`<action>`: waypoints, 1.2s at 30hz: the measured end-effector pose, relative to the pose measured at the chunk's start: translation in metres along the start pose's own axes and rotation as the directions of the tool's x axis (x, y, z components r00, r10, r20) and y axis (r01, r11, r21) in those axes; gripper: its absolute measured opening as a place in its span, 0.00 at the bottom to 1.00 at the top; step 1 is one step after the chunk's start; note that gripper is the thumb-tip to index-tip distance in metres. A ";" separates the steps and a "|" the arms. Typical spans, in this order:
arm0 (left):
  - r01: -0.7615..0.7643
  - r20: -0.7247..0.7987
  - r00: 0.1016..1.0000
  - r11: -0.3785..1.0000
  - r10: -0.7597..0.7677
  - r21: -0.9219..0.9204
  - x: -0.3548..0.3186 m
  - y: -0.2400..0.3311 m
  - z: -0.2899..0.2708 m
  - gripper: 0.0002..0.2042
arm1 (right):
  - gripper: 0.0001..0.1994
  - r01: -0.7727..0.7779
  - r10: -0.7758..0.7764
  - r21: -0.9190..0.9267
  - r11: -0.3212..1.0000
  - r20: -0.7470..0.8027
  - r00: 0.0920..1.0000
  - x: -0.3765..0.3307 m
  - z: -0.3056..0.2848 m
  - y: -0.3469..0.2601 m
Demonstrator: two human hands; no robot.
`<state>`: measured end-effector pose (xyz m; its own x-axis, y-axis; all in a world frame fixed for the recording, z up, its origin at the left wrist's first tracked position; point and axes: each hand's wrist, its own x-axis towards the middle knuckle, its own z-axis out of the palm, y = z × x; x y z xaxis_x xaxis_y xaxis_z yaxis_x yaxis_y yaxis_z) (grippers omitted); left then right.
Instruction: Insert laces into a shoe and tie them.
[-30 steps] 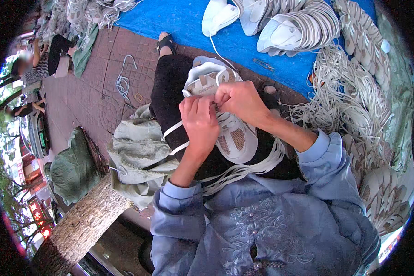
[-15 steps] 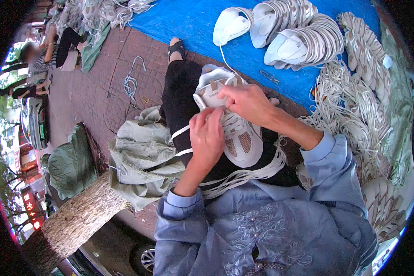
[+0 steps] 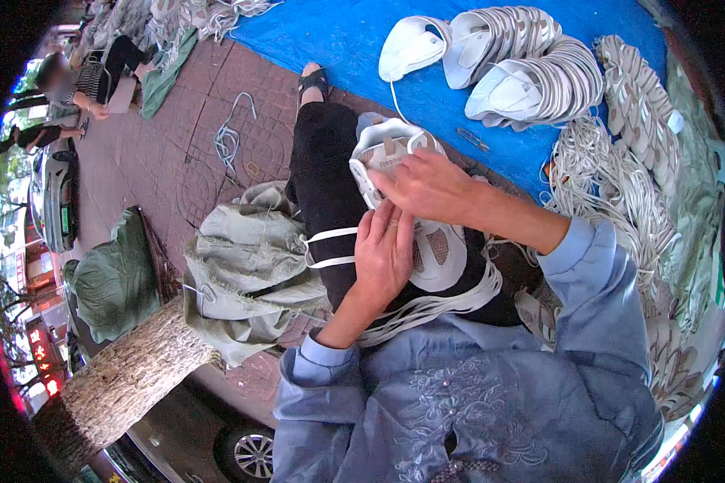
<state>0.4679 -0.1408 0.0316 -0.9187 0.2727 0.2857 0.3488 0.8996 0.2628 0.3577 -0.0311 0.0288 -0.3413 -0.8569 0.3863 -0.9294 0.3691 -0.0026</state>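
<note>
On my lap lies a white and beige shoe upper, its toe toward me and its tongue at the far end. My left hand is over its middle, the fingers pressed together at the lacing. From under that hand a white shoelace loops out to the left over my dark trouser leg. Bent above the eyelets, my right hand has its fingers curled close to the tongue; what they pinch is hidden. A bundle of loose white laces drapes across my lap below the toe.
Nested shoe uppers stand in rows on a blue tarp, with heaped laces at the right. Left are a grey-green cloth sack, a tree trunk and a parked car. A person sits far left.
Both hands have shifted slightly right over the shoe upper. My left fingers have straightened and now cover more of the lacing. The lace loop at the left has moved along with them.
</note>
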 end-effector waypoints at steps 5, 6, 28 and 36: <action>-0.026 0.039 0.999 0.998 0.028 -0.055 0.001 0.000 -0.006 0.19 | 0.15 0.101 -0.103 0.111 0.989 0.015 0.995 0.010 0.003 0.009; -0.025 0.036 0.999 0.998 0.027 -0.056 0.003 -0.001 -0.008 0.19 | 0.15 0.103 -0.105 0.109 0.989 0.016 0.994 0.009 0.003 0.010; 0.015 -0.127 0.992 0.996 -0.003 0.093 0.041 -0.040 -0.008 0.08 | 0.14 -0.155 0.102 0.457 0.876 0.139 0.985 0.017 -0.007 0.025; -0.191 -0.060 0.976 0.954 0.210 0.229 0.035 -0.027 0.015 0.13 | 0.17 -0.153 0.132 0.113 0.982 0.175 0.976 -0.012 -0.007 0.011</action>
<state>0.4230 -0.1507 0.0207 -0.8122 0.4344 0.3894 0.4660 0.8846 -0.0148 0.3522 -0.0141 0.0304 -0.4802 -0.8505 0.2147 -0.8761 0.4529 -0.1655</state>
